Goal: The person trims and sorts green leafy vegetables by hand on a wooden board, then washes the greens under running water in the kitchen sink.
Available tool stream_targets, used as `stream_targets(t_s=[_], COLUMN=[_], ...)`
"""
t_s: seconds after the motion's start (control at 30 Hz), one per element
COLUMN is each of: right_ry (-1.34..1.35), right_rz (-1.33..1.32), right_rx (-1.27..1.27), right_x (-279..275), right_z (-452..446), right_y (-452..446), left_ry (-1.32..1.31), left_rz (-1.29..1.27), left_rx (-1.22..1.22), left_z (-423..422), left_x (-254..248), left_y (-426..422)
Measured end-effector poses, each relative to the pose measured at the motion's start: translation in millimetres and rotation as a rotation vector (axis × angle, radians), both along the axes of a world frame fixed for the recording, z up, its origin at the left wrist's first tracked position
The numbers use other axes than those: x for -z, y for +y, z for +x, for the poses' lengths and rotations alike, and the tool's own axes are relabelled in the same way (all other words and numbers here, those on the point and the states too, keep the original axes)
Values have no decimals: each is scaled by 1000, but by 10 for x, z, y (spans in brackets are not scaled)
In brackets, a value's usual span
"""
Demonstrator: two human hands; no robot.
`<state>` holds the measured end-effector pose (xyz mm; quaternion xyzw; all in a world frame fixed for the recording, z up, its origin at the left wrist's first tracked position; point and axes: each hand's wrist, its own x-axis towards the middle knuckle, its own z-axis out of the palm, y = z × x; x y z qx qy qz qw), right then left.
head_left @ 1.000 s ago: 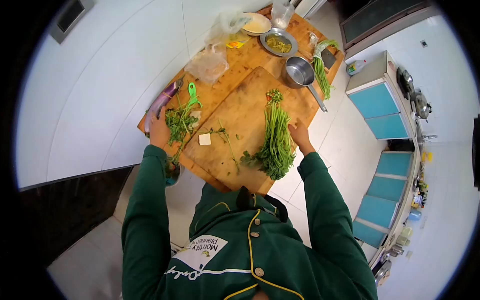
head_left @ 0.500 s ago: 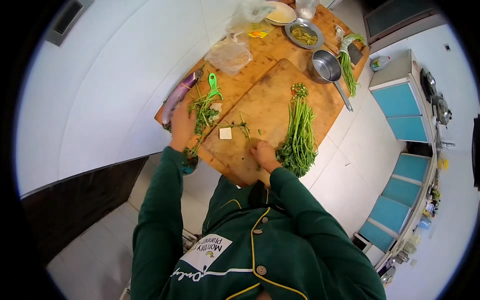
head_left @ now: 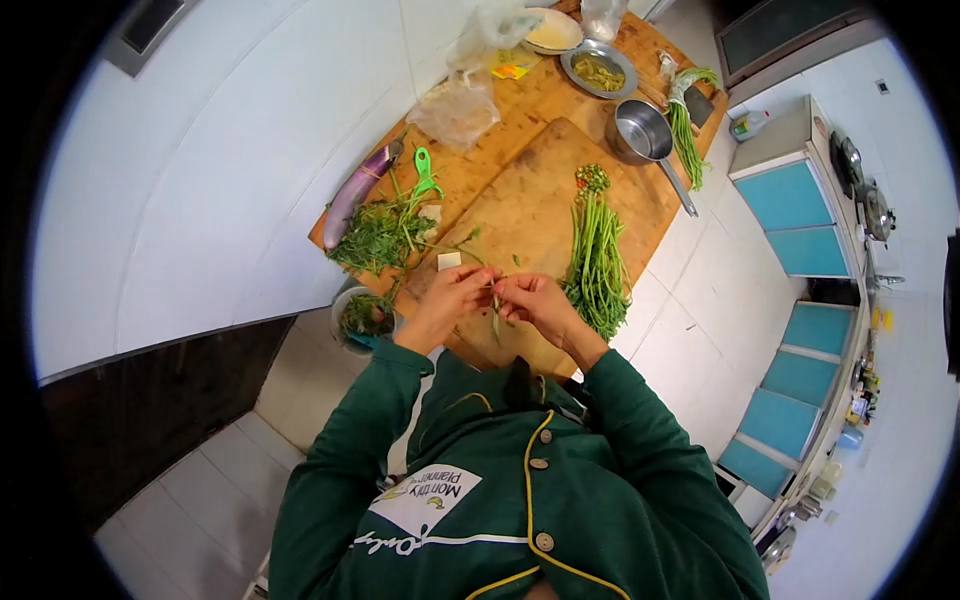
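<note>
My left hand (head_left: 457, 302) and my right hand (head_left: 543, 304) meet over the near part of the wooden cutting board (head_left: 500, 215). Fingertips of both pinch a thin green stalk (head_left: 496, 318), which hangs down between them; its upper part is partly hidden by the fingers. A small white square block (head_left: 449, 261) lies just beyond my left hand. To the right rests a bunch of long green stalks (head_left: 598, 250) with leafy ends toward me and chopped pieces (head_left: 592, 179) at its far end. Leafy green trimmings (head_left: 378, 236) are heaped left of the board.
A purple eggplant (head_left: 355, 195) and green peeler (head_left: 425, 172) lie at left. Below the table edge stands a bin (head_left: 345, 305) with greens inside. Farther back are a saucepan (head_left: 641, 132), a metal plate of food (head_left: 600, 70), a bowl (head_left: 553, 32), plastic bags (head_left: 457, 108) and long beans (head_left: 684, 145).
My left hand has moved from the leafy heap rightward to meet my right hand, and now pinches the stalk too. My right hand has shifted slightly.
</note>
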<state>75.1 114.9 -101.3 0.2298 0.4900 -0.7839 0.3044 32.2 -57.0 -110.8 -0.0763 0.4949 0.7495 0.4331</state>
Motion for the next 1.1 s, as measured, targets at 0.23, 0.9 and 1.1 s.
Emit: stream_targets(t_s=[0.23, 0.9, 1.1], right_ry=[57, -134, -140], right_rz=[149, 307, 314], right_rx=[6, 265, 240], right_x=[8, -10, -21], right_z=[514, 1099, 1058], right_y=[216, 211, 113], left_ry=[562, 767, 831], left_rz=[-771, -1325, -1252], left_rx=[13, 599, 654], left_z=[-492, -910, -953], left_x=[589, 922, 874], left_y=[-776, -829, -956])
